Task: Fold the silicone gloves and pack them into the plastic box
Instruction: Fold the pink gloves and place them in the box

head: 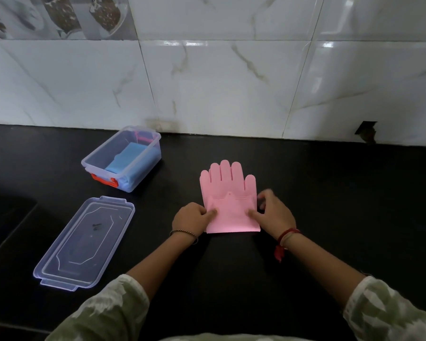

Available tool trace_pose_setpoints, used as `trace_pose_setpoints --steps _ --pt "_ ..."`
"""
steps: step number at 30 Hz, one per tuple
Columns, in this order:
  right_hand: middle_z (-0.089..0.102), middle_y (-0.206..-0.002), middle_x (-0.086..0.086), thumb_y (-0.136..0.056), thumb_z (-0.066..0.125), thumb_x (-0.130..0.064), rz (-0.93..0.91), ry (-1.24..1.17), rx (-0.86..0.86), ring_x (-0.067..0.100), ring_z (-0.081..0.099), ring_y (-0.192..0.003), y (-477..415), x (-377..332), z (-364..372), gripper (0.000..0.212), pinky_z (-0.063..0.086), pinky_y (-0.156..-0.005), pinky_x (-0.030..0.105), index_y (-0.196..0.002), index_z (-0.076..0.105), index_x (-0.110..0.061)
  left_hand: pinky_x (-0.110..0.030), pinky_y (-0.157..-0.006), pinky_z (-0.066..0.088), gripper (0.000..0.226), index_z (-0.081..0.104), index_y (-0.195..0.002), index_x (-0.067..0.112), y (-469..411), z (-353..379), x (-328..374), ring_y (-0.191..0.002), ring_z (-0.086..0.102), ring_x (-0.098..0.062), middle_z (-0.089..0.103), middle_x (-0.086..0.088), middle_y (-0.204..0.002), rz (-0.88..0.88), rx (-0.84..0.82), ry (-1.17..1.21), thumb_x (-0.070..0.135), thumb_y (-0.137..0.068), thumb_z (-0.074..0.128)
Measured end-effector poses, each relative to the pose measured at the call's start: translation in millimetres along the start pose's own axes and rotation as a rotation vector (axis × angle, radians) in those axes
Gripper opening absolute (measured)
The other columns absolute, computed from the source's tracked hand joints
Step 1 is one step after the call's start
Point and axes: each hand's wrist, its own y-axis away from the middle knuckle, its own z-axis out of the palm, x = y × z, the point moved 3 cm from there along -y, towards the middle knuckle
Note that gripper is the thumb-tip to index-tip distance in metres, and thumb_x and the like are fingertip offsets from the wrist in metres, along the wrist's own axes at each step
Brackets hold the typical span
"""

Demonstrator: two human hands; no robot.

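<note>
A pink silicone glove (228, 183) lies flat on the black counter, fingers pointing toward the wall, its cuff end folded up over the palm. My left hand (191, 217) pinches the fold's left edge, and my right hand (274, 214) pinches the right edge. The clear plastic box (96, 157) stands at the back left with a folded blue glove (127, 157) inside it. Its orange latch faces me.
The box's clear lid (84, 242) lies flat on the counter (330, 193) in front of the box, to my left. A white marble-tiled wall (231, 82) rises behind the counter. A dark recess sits at the far left edge.
</note>
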Motion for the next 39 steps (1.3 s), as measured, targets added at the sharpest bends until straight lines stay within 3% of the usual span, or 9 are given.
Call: trace_pose_setpoints --steps 3,7,11,13,18,23,29,33,39 --pt "0.047 -0.122 -0.003 -0.075 0.072 -0.039 -0.285 0.157 0.093 0.015 0.06 -0.095 -5 -2 -14 0.055 0.052 -0.073 0.022 -0.122 0.043 -0.031 -0.022 -0.054 0.042 0.044 0.057 -0.057 0.018 -5 -7 3 -0.047 0.05 -0.009 0.054 0.003 -0.05 -0.074 -0.09 -0.054 0.055 -0.083 0.056" --pt "0.038 -0.148 -0.006 -0.092 0.053 -0.026 -0.615 0.334 -0.208 0.019 0.045 -0.13 -14 -3 -17 0.043 0.037 -0.107 0.035 -0.134 0.045 -0.034 -0.023 -0.059 0.046 0.039 0.054 -0.076 0.019 -6 -22 1 -0.056 0.054 -0.009 0.058 0.004 -0.067 -0.032 -0.03 -0.165 0.057 -0.083 0.054" --pt "0.028 -0.153 -0.013 -0.092 0.047 -0.01 -0.683 0.511 -0.331 0.019 0.036 -0.137 -23 3 -21 0.06 0.03 -0.111 0.038 -0.141 0.03 -0.041 -0.03 -0.089 0.047 0.041 0.049 -0.124 0.022 -5 -27 11 -0.105 0.059 -0.019 0.055 -0.004 -0.123 0.628 0.257 -0.414 0.032 -0.086 0.061" --pt "0.023 -0.154 -0.014 -0.087 0.046 -0.003 -0.714 0.593 -0.348 0.02 0.035 -0.137 -24 6 -24 0.071 0.034 -0.109 0.038 -0.143 0.023 -0.041 -0.034 -0.106 0.037 0.042 0.049 -0.132 0.023 -10 -26 11 -0.124 0.05 -0.023 0.051 -0.007 -0.137 0.88 0.083 -0.585 0.017 -0.091 0.054" --pt "0.013 -0.157 -0.012 -0.093 0.045 -0.025 -0.819 0.704 -0.339 0.021 0.043 -0.13 -32 3 -26 0.062 0.046 -0.096 0.033 -0.146 0.015 -0.034 -0.025 -0.111 0.006 0.069 0.018 -0.146 0.03 -29 -34 -7 -0.143 0.016 -0.013 0.019 0.004 -0.156 0.82 -0.271 -0.699 0.008 -0.088 0.048" --pt "0.019 -0.155 -0.014 -0.092 0.047 -0.042 -0.854 0.703 -0.385 0.02 0.032 -0.137 -45 -1 -26 0.06 0.037 -0.106 0.037 -0.145 0.024 -0.03 -0.028 -0.113 0.005 0.072 0.009 -0.148 0.028 -38 -36 -9 -0.144 0.011 -0.013 0.014 0.004 -0.157 0.907 -0.248 -0.809 0.06 -0.087 0.032" --pt "0.023 -0.154 -0.013 -0.092 0.047 -0.041 -0.742 0.483 -0.41 0.016 0.029 -0.135 -46 7 -24 0.058 0.027 -0.109 0.035 -0.145 0.025 -0.032 -0.032 -0.109 0.028 0.041 0.055 -0.128 0.017 -30 -21 5 -0.123 0.052 -0.02 0.059 -0.004 -0.131 0.934 0.041 -0.528 0.035 -0.092 0.049" --pt "0.031 -0.15 -0.005 -0.089 0.053 -0.03 -0.433 0.134 -0.592 0.013 0.028 -0.131 -52 10 -28 0.06 0.021 -0.107 0.031 -0.144 0.03 -0.029 -0.037 -0.075 0.053 0.031 0.059 -0.07 0.013 -38 -20 21 -0.062 0.056 -0.014 0.061 -0.002 -0.068 0.529 0.252 -0.111 0.027 -0.095 0.046" --pt "0.047 -0.135 0.004 -0.088 0.057 -0.041 -0.204 -0.143 -0.332 0.016 0.049 -0.113 -57 -7 -15 0.054 0.042 -0.098 0.032 -0.134 0.041 -0.016 -0.023 -0.052 0.034 0.055 0.045 -0.057 0.022 -80 -25 40 -0.053 0.044 -0.009 0.046 0.003 -0.055 0.135 0.191 -0.044 0.054 -0.096 0.022"
